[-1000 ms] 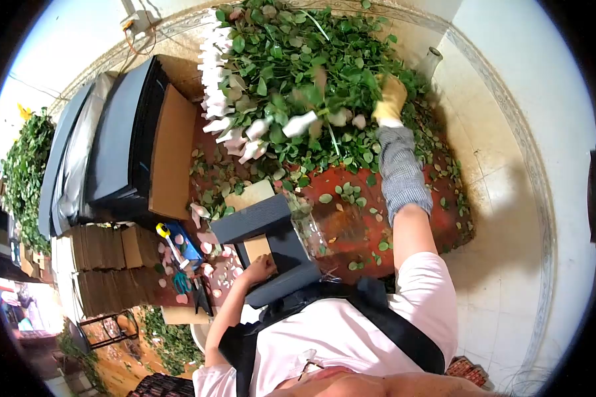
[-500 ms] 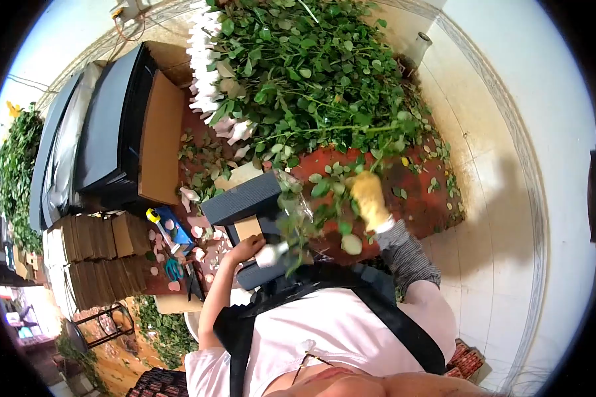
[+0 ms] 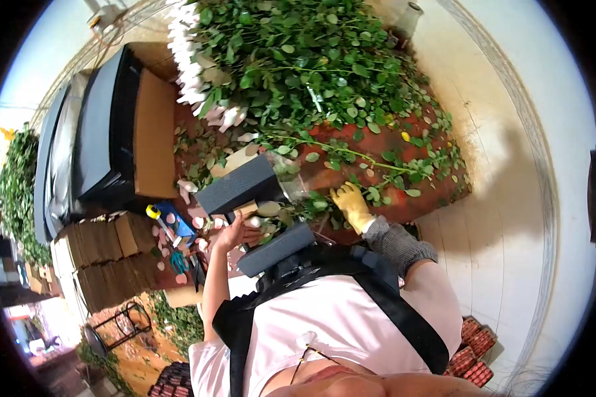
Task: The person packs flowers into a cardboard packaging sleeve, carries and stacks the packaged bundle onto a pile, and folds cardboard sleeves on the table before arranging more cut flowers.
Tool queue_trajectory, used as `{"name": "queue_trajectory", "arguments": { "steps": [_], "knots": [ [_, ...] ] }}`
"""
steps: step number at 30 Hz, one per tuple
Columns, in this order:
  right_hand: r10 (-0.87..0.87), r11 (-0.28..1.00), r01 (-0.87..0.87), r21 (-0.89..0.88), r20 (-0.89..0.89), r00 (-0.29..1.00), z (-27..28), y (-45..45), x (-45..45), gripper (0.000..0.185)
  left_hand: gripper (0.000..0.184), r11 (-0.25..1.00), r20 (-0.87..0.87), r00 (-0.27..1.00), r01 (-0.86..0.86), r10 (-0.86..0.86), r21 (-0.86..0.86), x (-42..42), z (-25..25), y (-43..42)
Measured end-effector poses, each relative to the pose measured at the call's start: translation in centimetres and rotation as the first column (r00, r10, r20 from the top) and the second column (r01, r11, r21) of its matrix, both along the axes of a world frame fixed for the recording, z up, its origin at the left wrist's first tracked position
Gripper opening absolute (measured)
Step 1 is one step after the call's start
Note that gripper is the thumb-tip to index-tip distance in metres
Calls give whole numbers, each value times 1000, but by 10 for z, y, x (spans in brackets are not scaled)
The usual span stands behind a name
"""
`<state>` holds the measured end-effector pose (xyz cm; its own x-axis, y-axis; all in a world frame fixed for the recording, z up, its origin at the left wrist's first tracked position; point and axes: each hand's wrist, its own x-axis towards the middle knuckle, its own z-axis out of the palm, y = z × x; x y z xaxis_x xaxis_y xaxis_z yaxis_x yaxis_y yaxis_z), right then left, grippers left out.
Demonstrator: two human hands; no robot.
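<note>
My bare left hand is open, fingers spread beside a small tan cardboard piece and the leaves of a rose stem. These leaves lie between two dark grey corrugated blocks, the upper block and the lower block. The flower end by my left fingers is partly hidden. My right hand, in a yellow glove, is open over leafy stems near the clear plastic at the upper block's end. A long leafy stem lies across the red tabletop.
A large heap of leafy rose stems fills the back, white-wrapped heads on its left. Leftward stand dark boards, stacked cardboard, a yellow cutter and teal scissors. A tiled wall rises at right.
The leafy stems in front of me have dropped between the grey blocks. My right hand has moved left and its fingers have spread. My left fingers have opened near the pale flower head.
</note>
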<state>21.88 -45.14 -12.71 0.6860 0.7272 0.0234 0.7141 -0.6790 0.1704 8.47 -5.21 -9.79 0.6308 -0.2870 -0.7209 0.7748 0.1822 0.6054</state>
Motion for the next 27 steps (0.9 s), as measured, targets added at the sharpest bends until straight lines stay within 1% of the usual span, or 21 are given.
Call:
{"name": "queue_trajectory", "arguments": {
  "steps": [1, 3, 4, 5, 7, 8, 9, 11, 12, 13, 14, 15, 18, 19, 21, 22, 23, 24, 25, 26, 27],
  "knots": [
    [-38, 998, 36, -49, -45, 998, 6, 5, -1, 36, 78, 996, 49, 995, -91, 90, 13, -5, -1, -2],
    [-57, 977, 0, -212, -263, 963, 36, 6, 3, 42, 57, 987, 164, 985, -73, 49, 142, -16, -1, -8],
    [-111, 982, 47, -185, -348, 931, 55, 1, 3, 52, 48, 984, 186, 983, -38, 5, 176, -17, -13, -8],
    [-292, 955, 233, -185, -736, 611, 114, 16, 17, 62, 40, 978, 206, 978, -3, -41, 211, -18, -25, -9],
    [94, 890, 352, 291, -870, 483, 117, 9, 43, 61, 38, 928, 306, 943, 9, -132, 373, -17, -1, -30],
    [208, 762, 453, 463, -837, 505, 118, 19, 53, 62, 46, 760, 464, 793, 0, -396, 649, -18, -13, -29],
    [310, 591, 536, 603, -783, 539, 127, 33, 64, 62, 48, 740, 452, 793, -1, -409, 672, -16, 1, -36],
    [-29, 660, 307, 686, -385, 923, 100, 47, 96, 63, 49, 691, 436, 780, -6, -449, 723, -16, -3, -37],
    [-236, 762, 356, 541, -281, 930, 103, 55, 104, 63, 49, 689, 435, 785, -14, -442, 725, -16, -1, -35],
    [-269, 814, 225, 536, 4, 963, 81, 56, 112, 58, 49, 735, 363, 859, 22, -361, 678, -16, 2, -34],
    [-283, 821, 302, 485, -113, 952, 37, 46, 125, 49, 50, 780, 280, 917, 51, -283, 623, -16, 4, -33],
    [-301, 825, 372, 425, -227, 926, 33, 47, 125, 40, 50, 780, 277, 918, 51, -282, 624, -22, -2, -32],
    [-323, 673, 335, 659, -146, 935, 34, 35, 132, 19, 48, 797, 537, 806, -144, -250, 587, -26, -14, -29],
    [-323, 675, 339, 655, -151, 934, 58, 34, 127, 19, 48, 798, 532, 809, -140, -248, 586, -28, -17, -29],
    [-242, 579, 116, 807, 34, 970, 146, 28, 106, 23, 47, 787, 446, 874, -134, -192, 602, -27, -24, -30],
    [-173, 588, 85, 805, 22, 985, 168, 19, 98, 24, 45, 820, 283, 948, -43, -147, 571, -21, -20, -29],
    [-108, 592, 52, 804, 16, 994, 187, 8, 93, 24, 45, 792, 382, 908, -104, -171, 602, -22, -36, -26],
    [-4, 559, 194, 806, -232, 973, 203, 0, 80, 26, 44, 764, 379, 900, -84, -218, 639, -18, -40, -24],
    [105, 664, 222, 714, -383, 918, 214, -11, 70, 24, 44, 733, 378, 887, -70, -264, 676, -13, -46, -20],
    [170, 715, 116, 690, -333, 928, 214, -13, 58, 24, 43, 719, 403, 874, -93, -273, 689, -11, -54, -15],
    [242, 756, 6, 654, -288, 927, 209, -10, 45, 24, 46, 643, 350, 846, -10, -403, 766, -7, -75, 0]
  ]
}}
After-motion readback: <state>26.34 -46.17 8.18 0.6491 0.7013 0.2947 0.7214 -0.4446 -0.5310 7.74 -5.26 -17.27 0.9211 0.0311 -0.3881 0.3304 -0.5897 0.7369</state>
